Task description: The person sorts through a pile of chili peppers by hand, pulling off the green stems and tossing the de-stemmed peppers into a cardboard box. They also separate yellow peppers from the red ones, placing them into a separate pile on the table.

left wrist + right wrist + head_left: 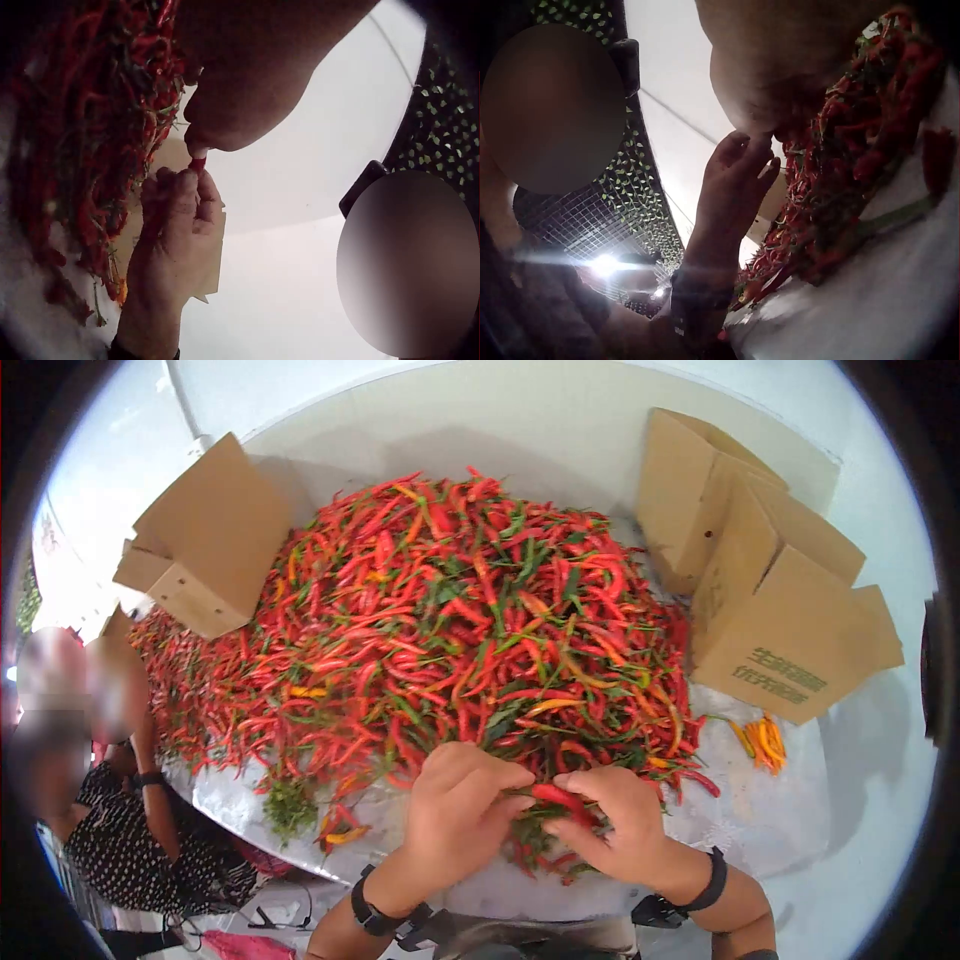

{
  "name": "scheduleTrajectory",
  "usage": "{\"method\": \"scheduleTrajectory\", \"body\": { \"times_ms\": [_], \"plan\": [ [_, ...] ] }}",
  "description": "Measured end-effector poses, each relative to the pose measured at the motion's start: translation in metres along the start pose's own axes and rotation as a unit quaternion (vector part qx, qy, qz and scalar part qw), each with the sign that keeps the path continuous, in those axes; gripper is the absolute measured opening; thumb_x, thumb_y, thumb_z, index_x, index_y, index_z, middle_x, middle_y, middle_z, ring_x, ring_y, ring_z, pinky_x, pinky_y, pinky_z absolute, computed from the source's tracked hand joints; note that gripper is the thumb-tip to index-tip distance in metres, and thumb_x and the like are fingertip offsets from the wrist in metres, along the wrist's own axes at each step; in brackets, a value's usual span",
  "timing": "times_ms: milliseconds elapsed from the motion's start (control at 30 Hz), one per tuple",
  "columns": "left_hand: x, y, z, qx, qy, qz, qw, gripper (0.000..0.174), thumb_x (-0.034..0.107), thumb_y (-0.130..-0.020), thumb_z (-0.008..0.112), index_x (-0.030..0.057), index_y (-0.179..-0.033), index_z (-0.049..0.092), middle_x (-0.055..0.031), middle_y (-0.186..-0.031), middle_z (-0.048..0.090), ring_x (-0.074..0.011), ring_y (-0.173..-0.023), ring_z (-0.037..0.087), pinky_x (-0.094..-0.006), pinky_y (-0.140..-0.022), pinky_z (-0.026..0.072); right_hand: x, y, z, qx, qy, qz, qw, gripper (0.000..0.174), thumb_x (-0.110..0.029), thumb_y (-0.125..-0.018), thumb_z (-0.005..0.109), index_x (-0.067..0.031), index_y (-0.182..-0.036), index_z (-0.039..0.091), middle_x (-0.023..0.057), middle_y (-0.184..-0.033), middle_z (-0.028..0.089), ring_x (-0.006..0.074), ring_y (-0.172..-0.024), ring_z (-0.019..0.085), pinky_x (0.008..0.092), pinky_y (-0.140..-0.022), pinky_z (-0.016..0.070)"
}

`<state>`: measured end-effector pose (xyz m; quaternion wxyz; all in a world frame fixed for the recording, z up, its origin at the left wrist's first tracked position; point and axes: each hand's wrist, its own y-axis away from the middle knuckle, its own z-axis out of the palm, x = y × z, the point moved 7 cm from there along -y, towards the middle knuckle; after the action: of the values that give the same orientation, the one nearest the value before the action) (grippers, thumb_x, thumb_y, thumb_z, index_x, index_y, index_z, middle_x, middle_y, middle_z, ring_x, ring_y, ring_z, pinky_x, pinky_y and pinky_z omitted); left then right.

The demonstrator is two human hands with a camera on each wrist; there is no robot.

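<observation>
Between my two hands, close over the near edge of the chili heap, is a red chili pepper (560, 797). My right hand (625, 822) holds it with thumb and curled fingers. The fingers of my left hand (458, 805) pinch the pepper's left end, where a green stem shows. In the left wrist view, a bit of the red chili pepper (198, 163) shows between the fingertips of both hands. The right wrist view has the left hand (733, 187) meeting the right hand (780, 71), which hides most of the pepper.
A big heap of red chilies (470, 610) with green stems and leaves covers the table (770, 820). Cardboard boxes stand at right (790, 610) and left (215, 540). Yellow-orange chilies (768, 745) lie apart at right. Another person (160, 850) is at the left edge.
</observation>
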<state>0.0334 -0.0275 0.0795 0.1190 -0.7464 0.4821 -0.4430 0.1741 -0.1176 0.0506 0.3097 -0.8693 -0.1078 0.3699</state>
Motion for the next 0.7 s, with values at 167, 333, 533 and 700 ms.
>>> {"method": "scheduleTrajectory", "body": {
  "times_ms": [167,333,533,700],
  "plan": [
    [-0.007,-0.005,0.029,-0.032,0.03,0.04,0.998,0.028,0.006,-0.066,0.08,0.0079,-0.092,0.069,-0.006,-0.081,0.064,-0.0283,-0.076,0.061,-0.0401,-0.067,0.0477,0.011,-0.004,-0.013,0.047,0.028,0.014,0.998,0.034,-0.023,-0.077,0.081,-0.0092,-0.104,0.067,0.0068,-0.081,0.067,0.0266,-0.068,0.064,0.0382,-0.059,0.048],
    [-0.017,0.01,0.037,-0.069,0.025,0.018,0.997,0.028,0.007,-0.071,0.076,0.006,-0.098,0.068,-0.0057,-0.078,0.061,-0.0281,-0.072,0.059,-0.0388,-0.062,0.0482,0.009,-0.005,0.003,-0.03,0.089,0.026,0.995,0.03,-0.025,-0.08,0.076,-0.0081,-0.102,0.066,0.0079,-0.079,0.067,0.0283,-0.065,0.064,0.0389,-0.056,0.0483],
    [-0.012,0.016,0.043,-0.147,0.022,0.039,0.988,0.015,0.01,-0.078,0.07,0.006,-0.091,0.063,-0.007,-0.074,0.054,-0.0271,-0.072,0.058,-0.0402,-0.062,0.0476,0.013,0.001,0.017,-0.168,0.108,0.024,0.98,0.026,-0.017,-0.081,0.074,-0.0089,-0.105,0.064,0.0091,-0.076,0.063,0.031,-0.062,0.06,0.041,-0.056,0.0464],
    [-0.012,0.017,0.044,-0.186,0.108,0.034,0.976,0.012,0.012,-0.084,0.065,0.0056,-0.083,0.056,-0.0089,-0.075,0.054,-0.0299,-0.074,0.058,-0.0415,-0.064,0.0465,0.021,0.001,0.019,-0.231,0.005,0.04,0.972,0.017,-0.02,-0.086,0.069,-0.0102,-0.099,0.066,0.0067,-0.07,0.061,0.029,-0.062,0.062,0.0402,-0.053,0.0478]
  ]
}}
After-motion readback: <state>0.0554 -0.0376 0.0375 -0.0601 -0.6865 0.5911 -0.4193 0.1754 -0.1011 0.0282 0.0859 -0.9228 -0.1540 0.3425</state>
